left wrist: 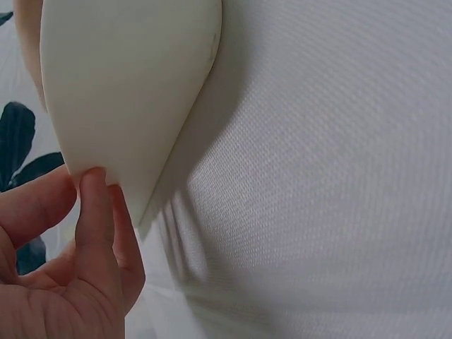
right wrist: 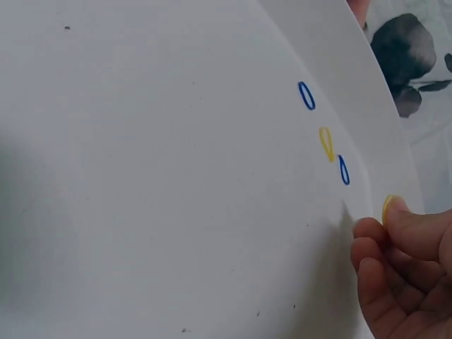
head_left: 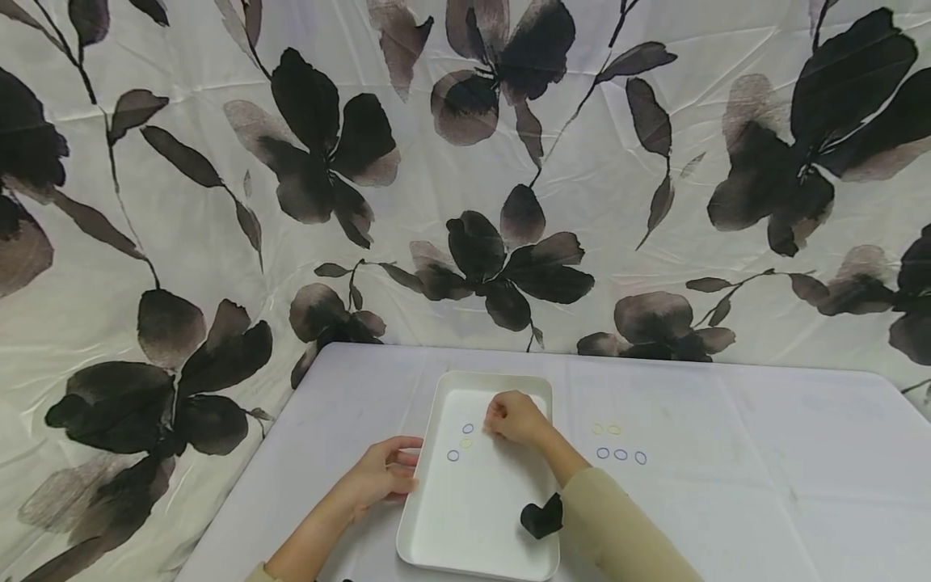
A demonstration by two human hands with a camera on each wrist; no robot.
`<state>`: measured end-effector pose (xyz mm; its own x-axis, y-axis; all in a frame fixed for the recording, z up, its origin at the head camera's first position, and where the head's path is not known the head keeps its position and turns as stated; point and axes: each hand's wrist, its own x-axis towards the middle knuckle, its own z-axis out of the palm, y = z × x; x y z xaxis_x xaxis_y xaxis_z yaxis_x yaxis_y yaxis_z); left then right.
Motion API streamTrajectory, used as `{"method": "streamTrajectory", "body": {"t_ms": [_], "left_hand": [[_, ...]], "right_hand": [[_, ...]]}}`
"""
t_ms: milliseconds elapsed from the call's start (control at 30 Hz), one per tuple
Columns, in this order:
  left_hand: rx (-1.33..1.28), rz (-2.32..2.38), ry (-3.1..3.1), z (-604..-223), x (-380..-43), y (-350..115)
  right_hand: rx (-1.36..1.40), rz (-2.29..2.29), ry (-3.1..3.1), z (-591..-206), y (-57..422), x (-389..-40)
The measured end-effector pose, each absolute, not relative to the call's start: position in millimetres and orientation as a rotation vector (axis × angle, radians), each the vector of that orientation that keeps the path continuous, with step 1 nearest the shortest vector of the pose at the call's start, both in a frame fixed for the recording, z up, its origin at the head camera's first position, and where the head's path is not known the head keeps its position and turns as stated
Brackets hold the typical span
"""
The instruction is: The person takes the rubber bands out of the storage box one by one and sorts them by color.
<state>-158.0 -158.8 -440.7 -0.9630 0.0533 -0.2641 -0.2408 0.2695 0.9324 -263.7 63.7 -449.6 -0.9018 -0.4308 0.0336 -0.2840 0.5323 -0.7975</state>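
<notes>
My right hand (head_left: 515, 416) is over the far right part of a white tray (head_left: 473, 525). Between thumb and forefinger it pinches a small yellow rubber band (right wrist: 387, 208), clearest in the right wrist view. Left of that hand, on the tray floor, lie a blue rubber band (head_left: 468, 428), a yellow rubber band (head_left: 466, 443) and another blue rubber band (head_left: 453, 456), in an uneven line. My left hand (head_left: 381, 473) holds the tray's left side; in the left wrist view its thumb (left wrist: 95, 212) lies against the tray wall.
On the white-covered table (head_left: 727, 485), right of the tray, lie two yellow bands (head_left: 614, 430) above three blue bands (head_left: 621, 455). A black object (head_left: 541, 517) shows at the right sleeve. A flowered cloth (head_left: 473, 162) hangs behind the table.
</notes>
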Motion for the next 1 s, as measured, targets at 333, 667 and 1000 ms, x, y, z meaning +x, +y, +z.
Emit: {"method": "streamTrajectory", "body": {"t_ms": [333,667,1000], "left_hand": [[-0.163,1.747,2.289,-438.5,-154.6,-158.1],[-0.174,1.729,2.326,-438.2,-157.2,-158.5],[-0.2,1.72,2.346,-438.1,-157.9,-156.3]], "right_hand": [[-0.552,-1.439,2.519,-446.3,66.8,-264.7],[-0.543,-1.415,2.542,-437.2,69.7,-263.4],[-0.497,-1.486,2.47,-431.3,76.7,-261.2]]}}
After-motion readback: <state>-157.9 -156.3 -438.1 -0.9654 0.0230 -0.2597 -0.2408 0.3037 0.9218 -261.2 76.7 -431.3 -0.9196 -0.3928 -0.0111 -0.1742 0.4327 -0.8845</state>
